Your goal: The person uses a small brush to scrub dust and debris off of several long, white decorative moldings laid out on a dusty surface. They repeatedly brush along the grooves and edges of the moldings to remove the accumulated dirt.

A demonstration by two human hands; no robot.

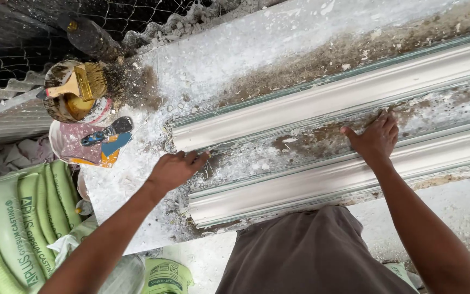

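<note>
The left hand lay loosely curled, fingertips touching the end of the upper moulding, gripping nothing. The right hand pressed flat and open on the gritty, brown-stained strip between that moulding and the lower moulding. Both were long, smooth, ridged white plaster on a crusted table. A brush sat in a caked bucket; the mouldings ran off frame.
</note>
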